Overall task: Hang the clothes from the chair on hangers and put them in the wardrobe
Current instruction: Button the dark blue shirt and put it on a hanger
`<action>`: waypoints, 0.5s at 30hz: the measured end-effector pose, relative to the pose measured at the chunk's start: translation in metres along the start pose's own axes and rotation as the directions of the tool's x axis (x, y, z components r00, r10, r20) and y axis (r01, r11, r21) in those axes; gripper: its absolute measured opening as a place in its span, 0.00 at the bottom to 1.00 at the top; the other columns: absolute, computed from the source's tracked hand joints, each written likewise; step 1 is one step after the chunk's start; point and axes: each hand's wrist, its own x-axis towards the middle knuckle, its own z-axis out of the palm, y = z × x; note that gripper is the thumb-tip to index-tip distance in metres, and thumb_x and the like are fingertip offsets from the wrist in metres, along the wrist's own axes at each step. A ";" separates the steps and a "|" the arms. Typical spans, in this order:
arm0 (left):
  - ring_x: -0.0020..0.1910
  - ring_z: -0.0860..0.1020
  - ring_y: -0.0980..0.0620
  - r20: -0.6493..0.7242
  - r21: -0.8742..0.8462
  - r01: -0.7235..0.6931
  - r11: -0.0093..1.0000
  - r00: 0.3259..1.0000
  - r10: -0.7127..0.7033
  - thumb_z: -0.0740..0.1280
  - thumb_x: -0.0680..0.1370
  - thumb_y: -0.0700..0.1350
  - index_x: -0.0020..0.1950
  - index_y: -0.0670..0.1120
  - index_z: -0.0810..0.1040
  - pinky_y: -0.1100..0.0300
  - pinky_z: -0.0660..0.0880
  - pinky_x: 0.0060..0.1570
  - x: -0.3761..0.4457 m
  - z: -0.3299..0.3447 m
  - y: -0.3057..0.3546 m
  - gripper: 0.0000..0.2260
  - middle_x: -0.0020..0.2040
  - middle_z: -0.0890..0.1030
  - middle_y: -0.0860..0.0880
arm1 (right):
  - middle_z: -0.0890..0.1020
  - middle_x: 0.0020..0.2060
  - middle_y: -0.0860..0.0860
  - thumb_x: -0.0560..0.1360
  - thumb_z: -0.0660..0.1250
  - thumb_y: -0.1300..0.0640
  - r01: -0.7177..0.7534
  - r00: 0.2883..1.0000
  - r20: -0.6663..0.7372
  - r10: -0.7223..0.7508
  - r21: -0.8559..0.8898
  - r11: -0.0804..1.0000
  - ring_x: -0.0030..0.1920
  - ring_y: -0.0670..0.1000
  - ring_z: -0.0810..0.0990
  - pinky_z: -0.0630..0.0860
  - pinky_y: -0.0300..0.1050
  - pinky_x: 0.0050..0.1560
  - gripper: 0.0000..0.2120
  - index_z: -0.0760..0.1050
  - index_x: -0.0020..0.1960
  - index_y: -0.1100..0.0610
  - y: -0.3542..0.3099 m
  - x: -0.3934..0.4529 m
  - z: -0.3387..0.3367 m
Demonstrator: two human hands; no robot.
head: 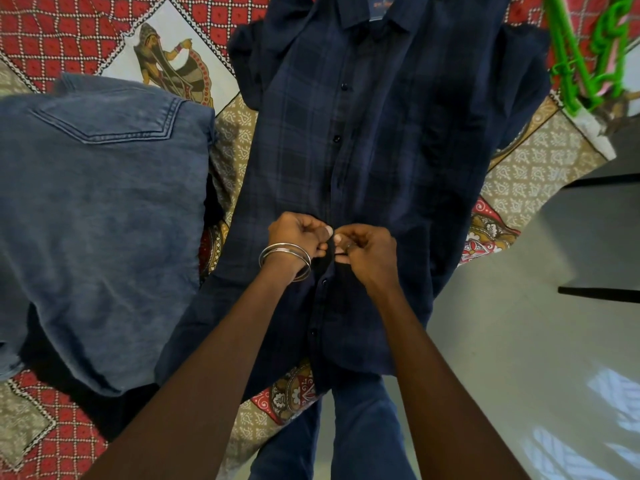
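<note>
On a bed with a red patterned bedsheet (52,39) lies a dark navy checked shirt (374,140), spread flat, collar away. Left hand (298,237) and right hand (367,251) meet at its placket, fingers pinching the fabric. Folded blue jeans (100,220) lie left; green hangers (595,53) upper right.
</note>
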 end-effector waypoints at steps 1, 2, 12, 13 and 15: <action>0.32 0.79 0.50 -0.002 -0.009 0.011 1.000 1.000 -0.011 0.71 0.74 0.36 0.38 0.42 0.81 0.58 0.82 0.35 0.001 0.000 0.000 0.05 0.34 0.81 0.44 | 0.85 0.40 0.54 0.74 0.70 0.66 0.014 1.000 -0.008 -0.014 -0.016 1.000 0.42 0.51 0.85 0.83 0.47 0.42 0.04 0.83 0.46 0.60 0.000 0.000 0.002; 0.31 0.80 0.51 -0.001 -0.021 0.022 1.000 1.000 -0.022 0.71 0.74 0.37 0.38 0.42 0.81 0.58 0.82 0.35 0.002 0.000 0.002 0.05 0.34 0.81 0.44 | 0.85 0.39 0.53 0.73 0.71 0.65 0.030 0.999 -0.023 -0.031 -0.031 0.999 0.41 0.50 0.85 0.83 0.47 0.42 0.03 0.83 0.45 0.60 0.001 -0.001 0.004; 0.31 0.79 0.50 -0.056 -0.034 0.041 0.999 0.998 -0.043 0.74 0.72 0.40 0.35 0.41 0.81 0.58 0.81 0.30 0.001 0.005 0.002 0.07 0.34 0.81 0.42 | 0.81 0.43 0.53 0.71 0.72 0.66 0.164 0.944 -0.249 -0.218 -0.218 0.962 0.39 0.48 0.80 0.79 0.39 0.43 0.04 0.81 0.46 0.61 0.009 -0.016 0.030; 0.31 0.79 0.50 -0.074 -0.028 0.040 0.999 0.996 -0.042 0.73 0.73 0.39 0.35 0.41 0.80 0.58 0.81 0.30 0.001 0.006 0.000 0.07 0.33 0.80 0.42 | 0.81 0.43 0.52 0.71 0.72 0.66 0.159 0.941 -0.267 -0.208 -0.193 0.968 0.40 0.48 0.80 0.79 0.37 0.43 0.05 0.81 0.46 0.61 0.009 -0.017 0.031; 0.31 0.78 0.50 -0.107 -0.016 0.035 0.999 0.994 -0.037 0.72 0.74 0.39 0.36 0.40 0.79 0.59 0.80 0.29 0.002 0.009 -0.001 0.08 0.33 0.80 0.43 | 0.82 0.43 0.52 0.71 0.73 0.66 0.150 0.943 -0.282 -0.178 -0.118 0.982 0.40 0.46 0.81 0.77 0.32 0.42 0.06 0.81 0.47 0.60 0.009 -0.017 0.029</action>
